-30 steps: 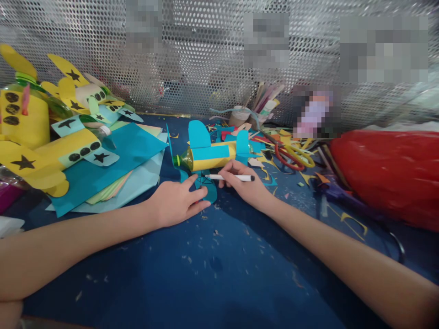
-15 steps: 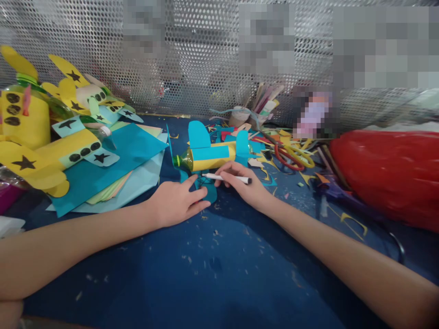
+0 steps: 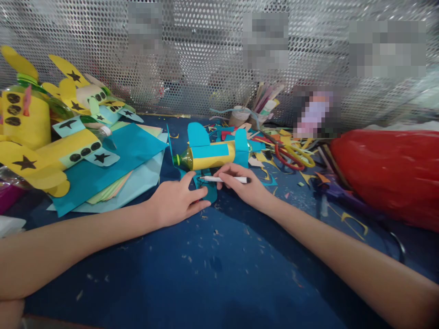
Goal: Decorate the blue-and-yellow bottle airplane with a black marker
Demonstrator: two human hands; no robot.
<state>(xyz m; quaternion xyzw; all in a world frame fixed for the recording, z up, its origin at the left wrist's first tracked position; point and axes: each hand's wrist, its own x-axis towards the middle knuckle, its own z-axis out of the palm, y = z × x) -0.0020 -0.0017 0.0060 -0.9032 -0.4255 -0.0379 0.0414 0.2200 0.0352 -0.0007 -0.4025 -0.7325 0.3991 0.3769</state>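
Observation:
A toy plane (image 3: pixel 214 155), made from a green bottle wrapped in yellow and blue paper, lies on its side on the dark blue table (image 3: pixel 192 274). Its near blue wing (image 3: pixel 211 194) rests flat toward me and carries dark marker lines. My left hand (image 3: pixel 181 198) presses on that wing with fingers spread. A white marker (image 3: pixel 224 179) with a black end is pinched in my right hand (image 3: pixel 242 183), its tip at the wing beside my left fingers. Those fingers partly hide the drawn lines.
Finished yellow bottle planes (image 3: pixel 51 155) with black stars stand at left, by stacked coloured paper (image 3: pixel 113 160). Behind are cups of sticks (image 3: pixel 240 116) and a perforated metal screen (image 3: pixel 202 59). Scissors (image 3: pixel 291 155), paper scraps and a red bag (image 3: pixel 391 173) lie at right.
The marker tip has shifted slightly down and left on the wing, with my right hand following. My left hand stays in place. The toy plane has moved very slightly.

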